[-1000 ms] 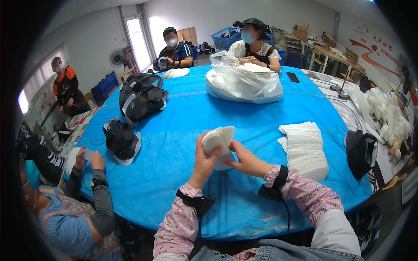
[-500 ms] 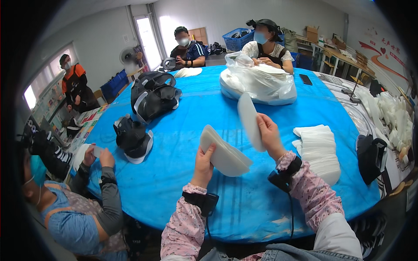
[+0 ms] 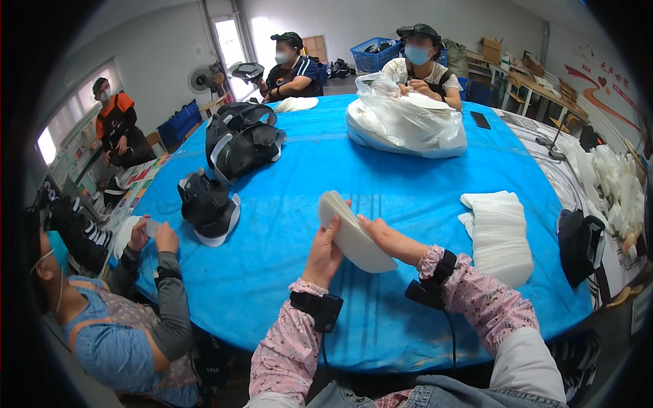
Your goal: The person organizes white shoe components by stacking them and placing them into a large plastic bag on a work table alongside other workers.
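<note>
Four co-workers show, with one blue-covered desk, one plastic bag, one phone and one fan. There are one bundle of white pads, one stack and one far pile, layered too tightly to count. Black caps form two heaps.

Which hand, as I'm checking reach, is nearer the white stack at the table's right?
Right: the right hand is left of the white stack; the left hand, farther left.
</note>
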Demonstrator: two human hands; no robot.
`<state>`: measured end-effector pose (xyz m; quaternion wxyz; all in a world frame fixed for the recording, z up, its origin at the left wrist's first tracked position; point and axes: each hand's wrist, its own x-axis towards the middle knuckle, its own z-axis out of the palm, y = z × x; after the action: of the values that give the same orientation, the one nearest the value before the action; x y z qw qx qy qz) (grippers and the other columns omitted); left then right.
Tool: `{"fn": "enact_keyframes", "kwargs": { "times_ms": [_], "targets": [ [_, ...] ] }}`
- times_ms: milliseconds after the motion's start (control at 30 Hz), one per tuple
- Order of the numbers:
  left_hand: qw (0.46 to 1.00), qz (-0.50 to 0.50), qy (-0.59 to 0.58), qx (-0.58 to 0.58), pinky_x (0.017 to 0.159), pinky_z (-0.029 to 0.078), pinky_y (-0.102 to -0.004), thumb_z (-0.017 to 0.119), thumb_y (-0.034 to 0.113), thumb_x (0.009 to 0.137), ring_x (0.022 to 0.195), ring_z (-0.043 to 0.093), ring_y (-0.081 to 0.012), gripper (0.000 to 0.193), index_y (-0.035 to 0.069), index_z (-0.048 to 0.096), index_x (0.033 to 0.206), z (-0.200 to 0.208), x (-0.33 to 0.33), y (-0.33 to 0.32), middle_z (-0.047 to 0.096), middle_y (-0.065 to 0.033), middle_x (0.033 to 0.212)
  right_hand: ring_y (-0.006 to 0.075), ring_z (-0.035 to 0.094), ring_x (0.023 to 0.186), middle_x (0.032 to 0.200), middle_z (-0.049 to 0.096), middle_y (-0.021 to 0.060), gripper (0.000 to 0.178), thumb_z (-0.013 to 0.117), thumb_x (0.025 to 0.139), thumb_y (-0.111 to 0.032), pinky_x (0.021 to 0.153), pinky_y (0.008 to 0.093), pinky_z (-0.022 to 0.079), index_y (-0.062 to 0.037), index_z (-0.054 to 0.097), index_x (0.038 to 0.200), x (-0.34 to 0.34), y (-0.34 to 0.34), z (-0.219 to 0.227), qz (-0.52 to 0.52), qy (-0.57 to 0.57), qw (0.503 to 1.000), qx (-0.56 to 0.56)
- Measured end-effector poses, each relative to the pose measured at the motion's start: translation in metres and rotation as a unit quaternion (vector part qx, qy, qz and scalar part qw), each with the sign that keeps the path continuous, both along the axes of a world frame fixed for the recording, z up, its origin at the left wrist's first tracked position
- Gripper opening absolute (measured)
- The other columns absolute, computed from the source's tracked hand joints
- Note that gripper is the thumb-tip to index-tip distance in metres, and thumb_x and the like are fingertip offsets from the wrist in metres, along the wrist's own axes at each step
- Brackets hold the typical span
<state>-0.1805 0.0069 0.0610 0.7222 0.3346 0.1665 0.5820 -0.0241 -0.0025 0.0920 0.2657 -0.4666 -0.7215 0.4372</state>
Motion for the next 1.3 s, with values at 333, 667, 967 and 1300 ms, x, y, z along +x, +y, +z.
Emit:
{"fn": "enact_keyframes", "kwargs": {
  "times_ms": [333,667,967,1300],
  "targets": [
    [0.995,-0.018,-0.075,-0.065,0.09,0.036,-0.0353,0.047,0.032,0.085,0.106,0.043,-0.0199,0.047,0.005,0.03,0.12,-0.024,0.014,0.008,0.044,-0.008,0.112,0.0175,0.057,0.075,0.096,0.052,0.01,0.053,0.066,0.072,-0.024,0.046,0.0271,0.05,-0.0017,0.036,0.11,0.052,0.005,0.014,0.006,0.111,0.994,-0.025],
    [0.994,-0.035,0.051,-0.087,0.09,0.036,-0.0351,0.043,0.029,0.086,0.106,0.043,-0.0236,0.049,0.004,0.027,0.125,-0.017,0.012,0.002,0.039,-0.013,0.117,0.0252,0.059,0.076,0.095,0.053,0.0142,0.048,0.064,0.069,-0.016,0.046,0.0336,0.053,-0.003,0.04,0.109,0.205,0.169,0.134,-0.303,0.156,0.907,0.248],
    [0.99,-0.04,0.105,-0.089,0.09,0.036,-0.0337,0.04,0.031,0.086,0.103,0.043,-0.0214,0.048,0.004,0.03,0.124,-0.027,0.004,0.005,0.041,-0.0116,0.117,0.0253,0.049,0.102,0.105,0.053,0.016,0.055,0.065,0.064,-0.018,0.088,0.0303,0.036,-0.0032,0.046,0.114,0.176,0.235,0.096,-0.154,-0.299,0.915,0.221],
    [0.988,-0.034,0.122,-0.085,0.088,0.039,-0.0325,0.042,0.03,0.086,0.099,0.046,-0.0207,0.049,0.003,0.029,0.125,-0.028,0.0,0.006,0.042,-0.0123,0.115,0.027,0.051,0.094,0.1,0.055,0.0118,0.055,0.07,0.062,-0.028,0.08,0.0373,0.038,-0.0043,0.047,0.106,0.146,0.234,0.099,-0.251,-0.419,0.829,0.271]
  ]
}}
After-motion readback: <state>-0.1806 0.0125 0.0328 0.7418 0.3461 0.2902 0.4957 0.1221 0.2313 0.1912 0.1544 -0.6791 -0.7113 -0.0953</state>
